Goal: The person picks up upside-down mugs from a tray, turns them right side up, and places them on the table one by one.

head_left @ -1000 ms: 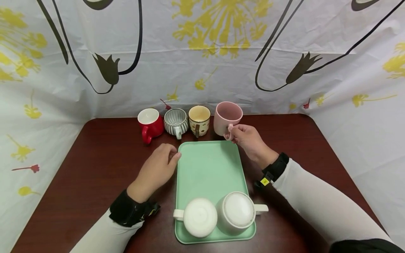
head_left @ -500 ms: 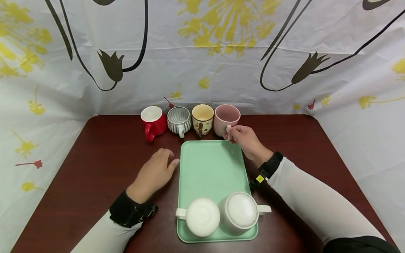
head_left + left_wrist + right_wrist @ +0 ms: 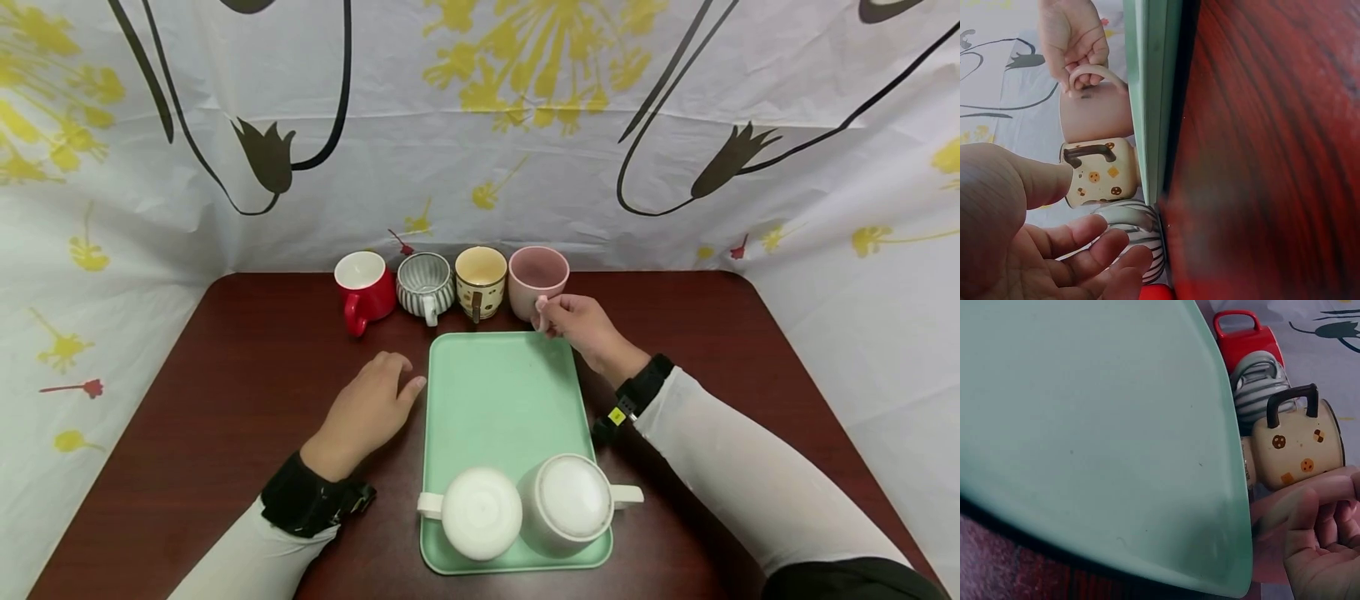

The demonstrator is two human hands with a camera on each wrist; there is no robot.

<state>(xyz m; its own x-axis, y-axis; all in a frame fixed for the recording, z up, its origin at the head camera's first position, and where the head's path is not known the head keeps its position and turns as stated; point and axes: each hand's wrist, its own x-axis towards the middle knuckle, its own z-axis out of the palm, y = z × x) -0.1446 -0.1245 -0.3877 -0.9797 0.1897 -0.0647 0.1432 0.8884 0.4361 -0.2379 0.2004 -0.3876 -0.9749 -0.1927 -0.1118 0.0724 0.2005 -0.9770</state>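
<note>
At the right end of a row of mugs stands an upright pink mug (image 3: 529, 290); my right hand (image 3: 585, 332) pinches its handle between thumb and fingers, as the right wrist view shows up close. To its left are a cream mug (image 3: 480, 287) with a dark handle, a grey-and-white striped mug (image 3: 425, 287) and a red mug (image 3: 367, 293). My left hand (image 3: 365, 414) hovers beside the left edge of the green tray (image 3: 506, 400), fingers relaxed and holding nothing. Two white mugs, the left one (image 3: 482, 513) and the right one (image 3: 573, 500), sit upside down on the tray's near end.
A dark red-brown wooden table (image 3: 225, 400) carries everything. Behind it and at both sides hangs a white cloth (image 3: 420, 125) printed with yellow and dark flowers, close behind the row of mugs. The white mugs' handles stick out past the tray's sides.
The pink mug has shifted slightly left, closer to the cream mug, with my right hand still on its handle. My left hand has drawn back a little from the tray. The head view has shifted slightly.
</note>
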